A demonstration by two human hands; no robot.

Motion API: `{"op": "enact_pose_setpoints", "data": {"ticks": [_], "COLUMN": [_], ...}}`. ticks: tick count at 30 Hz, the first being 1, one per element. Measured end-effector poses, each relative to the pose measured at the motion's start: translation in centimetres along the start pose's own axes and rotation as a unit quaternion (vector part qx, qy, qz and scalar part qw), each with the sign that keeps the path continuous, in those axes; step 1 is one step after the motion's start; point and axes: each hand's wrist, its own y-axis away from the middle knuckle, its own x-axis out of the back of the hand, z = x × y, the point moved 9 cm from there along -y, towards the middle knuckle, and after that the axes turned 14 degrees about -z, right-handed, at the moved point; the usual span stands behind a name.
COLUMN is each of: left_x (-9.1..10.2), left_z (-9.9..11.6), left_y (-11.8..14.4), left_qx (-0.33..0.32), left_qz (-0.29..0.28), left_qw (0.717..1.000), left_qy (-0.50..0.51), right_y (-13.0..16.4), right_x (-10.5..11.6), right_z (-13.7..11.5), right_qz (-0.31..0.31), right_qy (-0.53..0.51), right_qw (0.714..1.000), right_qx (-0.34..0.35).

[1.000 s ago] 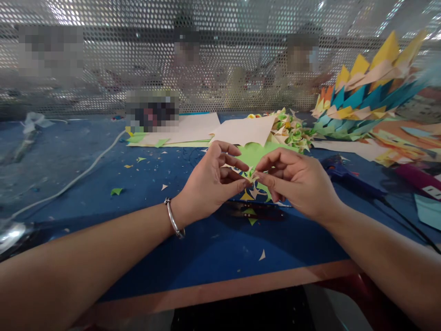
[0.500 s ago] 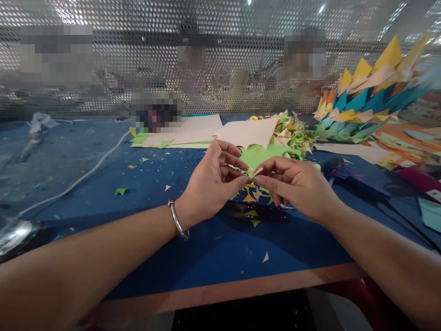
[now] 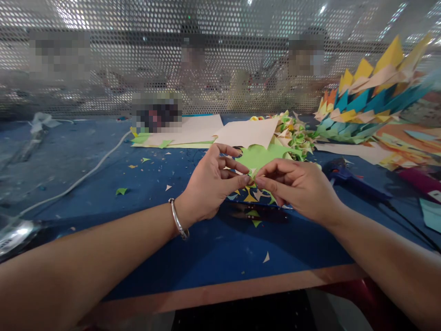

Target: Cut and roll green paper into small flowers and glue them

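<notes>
My left hand (image 3: pixel 217 184) and my right hand (image 3: pixel 296 188) meet over the blue table (image 3: pixel 206 257). Between their fingertips is a small pale green paper piece (image 3: pixel 253 176), pinched from both sides and mostly covered by the fingers. Its exact shape is too small to make out. Just behind lies a sheet of green paper (image 3: pixel 258 156) with scalloped cut edges. Cut paper scraps (image 3: pixel 253 196) in yellow and cream lie beneath the hands. A dark flat object (image 3: pixel 237 212) rests in shadow below them, a green scrap partly over it.
A blue glue gun (image 3: pixel 358 181) with a black cord lies at right. Cream sheets (image 3: pixel 248 132) and curled paper pieces (image 3: pixel 298 138) are at the back. Layered folded-paper work (image 3: pixel 368 101) stands back right. A white cable (image 3: pixel 99 161) crosses the left. A perforated metal screen (image 3: pixel 227 59) closes the back.
The pale paper piece stuck up between the fingertips before; now less of it shows and the fingers cover more. Both hands stay nearly in place.
</notes>
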Motion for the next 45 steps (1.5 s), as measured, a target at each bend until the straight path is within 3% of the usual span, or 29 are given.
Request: {"op": "enact_pose_setpoints", "data": {"ticks": [6, 11, 16, 21, 27, 33, 45], "left_x": [0.4, 0.7, -0.5, -1.5, -1.5, -1.6, -1.4], "left_z": [-0.2, 0.5, -0.4, -1.6, -2.2, -2.2, -2.0], "left_y": [-0.1, 0.2, 0.4, 0.7, 0.4, 0.6, 0.6], "left_qx": [0.009, 0.009, 0.112, 0.151, 0.150, 0.180, 0.166], "left_qz": [0.017, 0.025, -0.059, -0.090, -0.055, -0.041, -0.024], "left_qw": [0.999, 0.995, 0.981, 0.984, 0.982, 0.977, 0.984], "left_qy": [-0.026, -0.099, -0.144, -0.037, 0.103, 0.110, 0.064], "right_y": [0.1, 0.3, 0.6, 0.8, 0.8, 0.9, 0.9], "right_x": [-0.5, 0.0, 0.7, 0.3, -0.5, -1.3, -1.1], "right_z": [0.2, -0.1, -0.8, -1.4, -1.9, -2.9, -2.5], "right_qz": [-0.027, -0.001, 0.040, 0.033, 0.010, -0.019, -0.013], "right_qy": [0.024, 0.043, 0.082, 0.142, 0.196, 0.243, 0.235], "right_qw": [0.999, 0.999, 0.995, 0.987, 0.975, 0.957, 0.961], "right_qx": [0.004, 0.020, 0.044, 0.070, 0.101, 0.157, 0.148]}}
